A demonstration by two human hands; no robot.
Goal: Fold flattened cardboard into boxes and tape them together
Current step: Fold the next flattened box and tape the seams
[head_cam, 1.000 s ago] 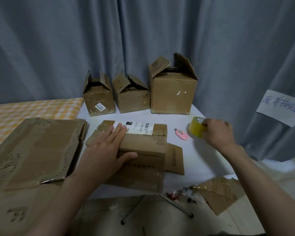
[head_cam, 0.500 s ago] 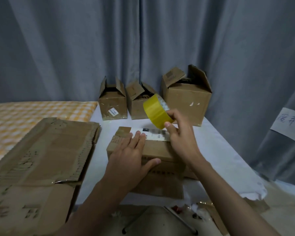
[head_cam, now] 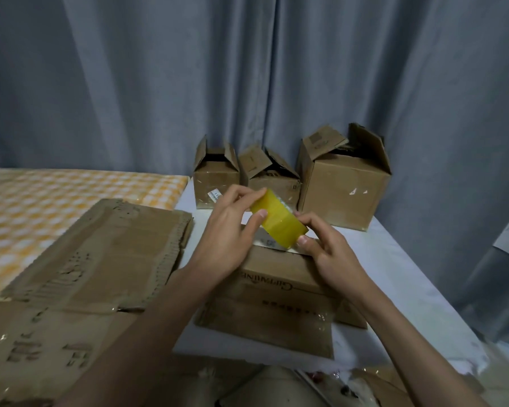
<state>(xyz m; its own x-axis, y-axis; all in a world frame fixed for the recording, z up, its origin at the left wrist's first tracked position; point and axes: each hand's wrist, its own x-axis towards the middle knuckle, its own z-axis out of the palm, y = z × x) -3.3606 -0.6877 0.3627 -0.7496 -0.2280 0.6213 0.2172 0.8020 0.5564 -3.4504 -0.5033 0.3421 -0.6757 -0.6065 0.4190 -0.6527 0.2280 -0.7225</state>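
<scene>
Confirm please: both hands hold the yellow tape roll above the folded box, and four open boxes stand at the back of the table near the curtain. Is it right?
Not quite. The head view shows three open boxes at the back, not four. The rest holds: the left hand and the right hand both hold the yellow tape roll above the folded box, near the curtain.

the folded box (head_cam: 279,289) under the hands bears upside-down print, roughly "giftwine"; other labels are unreadable.
</scene>
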